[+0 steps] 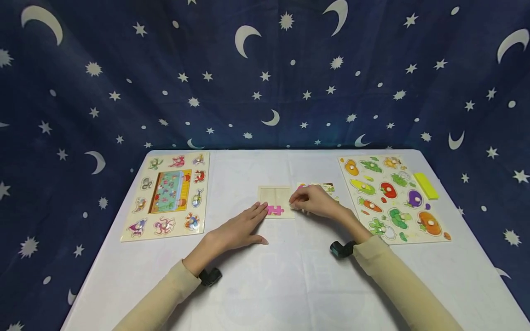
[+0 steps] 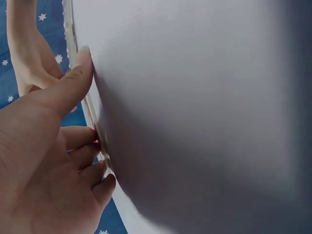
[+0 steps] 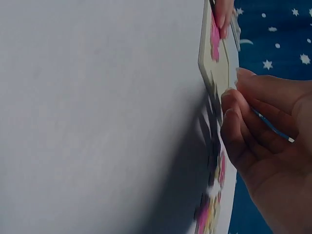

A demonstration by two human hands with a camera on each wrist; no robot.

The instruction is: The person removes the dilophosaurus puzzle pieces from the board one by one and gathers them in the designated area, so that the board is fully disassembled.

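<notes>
A small square wooden puzzle tray [image 1: 276, 191] lies on the table, with a pink jigsaw piece [image 1: 275, 210] inside its near left part. My left hand [image 1: 238, 230] lies flat beside the tray, its straight fingertips at the tray's left edge and the pink piece. Over the tray's right edge, my right hand [image 1: 316, 201] has loosely curled fingers. In the right wrist view, thumb and forefinger come close together, with no piece showing between them. Colourful loose jigsaw pieces [image 1: 328, 187] lie right of the tray, partly hidden under the right hand.
On the left lies a sea-animal peg puzzle board [image 1: 165, 196]. A vegetable peg puzzle board [image 1: 385, 197] is at the right, a yellow block [image 1: 425, 185] along its far right edge. White cloth [image 1: 277, 285] covers the table; a dark blue starry curtain [image 1: 223, 101] hangs behind.
</notes>
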